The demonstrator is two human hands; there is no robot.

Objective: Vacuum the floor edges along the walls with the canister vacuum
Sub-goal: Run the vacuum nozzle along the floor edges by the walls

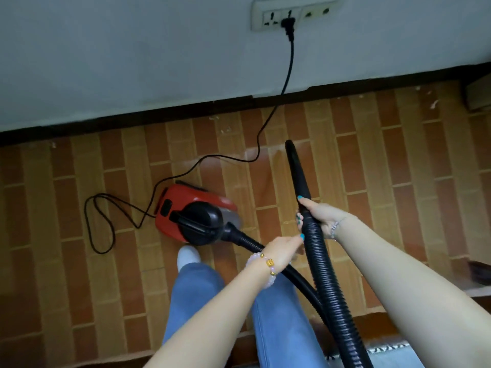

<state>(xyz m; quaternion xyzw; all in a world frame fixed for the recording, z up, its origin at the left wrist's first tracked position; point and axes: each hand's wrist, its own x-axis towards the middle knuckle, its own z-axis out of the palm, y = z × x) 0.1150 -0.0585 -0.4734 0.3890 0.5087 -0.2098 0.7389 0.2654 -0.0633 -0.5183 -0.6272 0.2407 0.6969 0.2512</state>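
Observation:
A red and black canister vacuum [191, 212] sits on the brick-patterned floor [398, 168], just ahead of my feet. Its ribbed black hose [329, 293] loops back past my legs and ends in a tapered black nozzle [296, 166] that points toward the wall and hangs above the floor. My right hand [318, 216] is shut around the hose where it meets the nozzle. My left hand [283, 249] reaches across beside the hose, its fingertips at the ribbed part; a firm grip does not show.
The black power cord [288, 67] runs from a wall socket [292, 14] down over the dark baseboard [159, 114] and loops on the floor left of the vacuum. Small white debris [434, 103] lies along the wall edge. A patterned mat [388, 350] lies at bottom right.

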